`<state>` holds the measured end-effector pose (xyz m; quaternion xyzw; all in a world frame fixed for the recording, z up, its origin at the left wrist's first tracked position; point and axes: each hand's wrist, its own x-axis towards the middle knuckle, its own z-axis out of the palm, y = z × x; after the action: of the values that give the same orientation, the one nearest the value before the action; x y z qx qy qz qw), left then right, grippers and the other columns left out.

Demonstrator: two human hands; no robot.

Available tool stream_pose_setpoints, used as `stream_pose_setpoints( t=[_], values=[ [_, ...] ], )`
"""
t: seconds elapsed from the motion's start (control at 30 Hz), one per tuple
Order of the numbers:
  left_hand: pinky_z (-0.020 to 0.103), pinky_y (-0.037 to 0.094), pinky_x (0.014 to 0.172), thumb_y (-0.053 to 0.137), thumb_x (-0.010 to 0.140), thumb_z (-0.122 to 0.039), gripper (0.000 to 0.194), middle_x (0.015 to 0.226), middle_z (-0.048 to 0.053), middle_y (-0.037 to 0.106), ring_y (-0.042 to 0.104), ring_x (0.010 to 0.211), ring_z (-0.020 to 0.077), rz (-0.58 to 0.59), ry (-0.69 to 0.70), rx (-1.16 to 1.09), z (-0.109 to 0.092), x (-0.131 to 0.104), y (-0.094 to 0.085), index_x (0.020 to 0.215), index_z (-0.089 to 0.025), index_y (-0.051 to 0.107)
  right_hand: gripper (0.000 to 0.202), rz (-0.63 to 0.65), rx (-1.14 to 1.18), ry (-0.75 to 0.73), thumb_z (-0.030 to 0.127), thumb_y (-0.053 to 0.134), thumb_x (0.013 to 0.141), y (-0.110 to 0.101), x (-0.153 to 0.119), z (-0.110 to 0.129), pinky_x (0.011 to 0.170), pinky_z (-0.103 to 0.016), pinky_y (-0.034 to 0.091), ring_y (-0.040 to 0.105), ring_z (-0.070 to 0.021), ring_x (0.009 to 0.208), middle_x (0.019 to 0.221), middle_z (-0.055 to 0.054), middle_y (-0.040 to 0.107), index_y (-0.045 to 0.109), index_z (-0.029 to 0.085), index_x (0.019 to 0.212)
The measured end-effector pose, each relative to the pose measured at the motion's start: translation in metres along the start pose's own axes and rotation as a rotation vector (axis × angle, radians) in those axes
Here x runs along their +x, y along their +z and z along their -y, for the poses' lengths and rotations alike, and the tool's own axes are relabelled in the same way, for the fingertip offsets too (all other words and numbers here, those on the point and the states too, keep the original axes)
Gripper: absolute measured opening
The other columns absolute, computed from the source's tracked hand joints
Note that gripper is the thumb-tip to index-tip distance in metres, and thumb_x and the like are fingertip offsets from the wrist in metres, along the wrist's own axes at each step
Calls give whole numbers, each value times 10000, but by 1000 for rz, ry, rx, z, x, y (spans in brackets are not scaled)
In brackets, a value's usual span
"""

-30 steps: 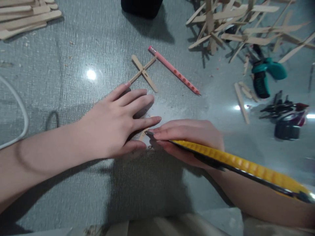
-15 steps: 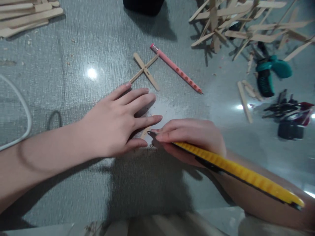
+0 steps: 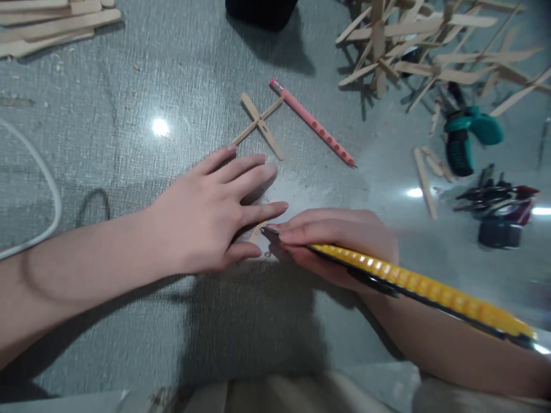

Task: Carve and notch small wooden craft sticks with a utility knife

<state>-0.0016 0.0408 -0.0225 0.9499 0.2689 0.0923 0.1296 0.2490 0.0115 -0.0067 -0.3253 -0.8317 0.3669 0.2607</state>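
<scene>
My left hand (image 3: pixel 219 212) lies palm down with its fingers spread, pressing a small wooden craft stick (image 3: pixel 257 232) against the table; most of that stick is hidden beneath it. A small rectangle is marked on the stick's visible part. My right hand (image 3: pixel 340 241) grips a yellow utility knife (image 3: pixel 422 289) near its front. The knife's dark tip touches or nearly touches the stick between my left thumb and index finger. Just beyond my left fingertips lie two crossed craft sticks (image 3: pixel 259 119), one with a slot cut in it. A pink pencil (image 3: pixel 316 126) rests beside them.
Craft sticks (image 3: pixel 60 26) are stacked at the far left. A frame of joined sticks (image 3: pixel 387 34) stands at the far right, above teal-handled pliers (image 3: pixel 460 137) and a cluster of dark clips or tools (image 3: pixel 499 198). A black object (image 3: pixel 262 11) sits at the back. A white cable (image 3: pixel 49 183) curves at left.
The view has shifted slightly, so most things on the table appear a little displaced. The knife's rear end has tilted slightly upward in view, while its tip stays at the marked stick.
</scene>
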Motion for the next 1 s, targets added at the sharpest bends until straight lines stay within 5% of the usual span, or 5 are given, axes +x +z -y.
stream_pose_setpoints(
  t=[0.7,1.0],
  values=[
    [614,263,1283,584,990,-629,636,1620,139,443,344,1566,345,27,-4,-17,0,-2,-1,1518,-280,529,143,99,15,-9,179,649,1002,-2,-8,-6,649,-242,618,766,-146,742,883,15,780,701,284,1084],
    [615,276,1284,666,939,-637,660,1595,135,483,391,1533,358,-11,-17,-48,-1,0,3,1479,-266,582,119,63,-56,-12,176,656,993,-2,-2,0,753,-216,638,794,-134,840,939,5,803,679,287,1029]
  ],
)
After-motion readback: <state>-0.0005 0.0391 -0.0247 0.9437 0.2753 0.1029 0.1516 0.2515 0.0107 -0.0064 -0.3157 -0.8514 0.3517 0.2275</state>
